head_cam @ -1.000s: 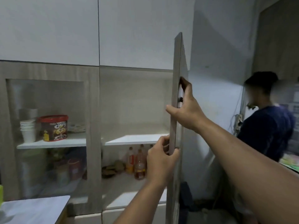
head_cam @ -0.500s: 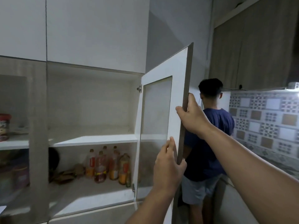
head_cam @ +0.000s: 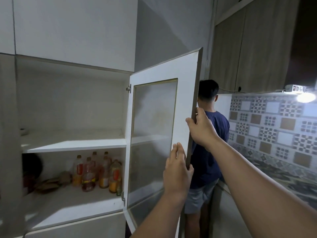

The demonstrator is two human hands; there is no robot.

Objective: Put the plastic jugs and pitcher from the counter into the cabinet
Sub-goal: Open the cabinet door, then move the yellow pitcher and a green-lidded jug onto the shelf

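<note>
The cabinet's glass-paned door (head_cam: pixel 154 127) stands swung wide to the right. My right hand (head_cam: pixel 201 129) grips its free edge about halfway up. Lower down, my left hand (head_cam: pixel 177 170) holds the same edge, fingers wrapped around it. The cabinet's upper shelf (head_cam: pixel 73 143) is bare and white. No plastic jug or pitcher shows in this view, and the counter they stand on is out of frame.
Several bottles of oil or sauce (head_cam: pixel 97 172) stand on the lower shelf (head_cam: pixel 68 201), with a dark pan (head_cam: pixel 32 166) at its left. A person in a navy shirt (head_cam: pixel 210 145) stands right behind the door. A patterned counter (head_cam: pixel 281 179) and tiled wall run along the right.
The door has swung from edge-on to wide open toward the right, both hands moving with it. My view has turned right, revealing the person and the tiled wall.
</note>
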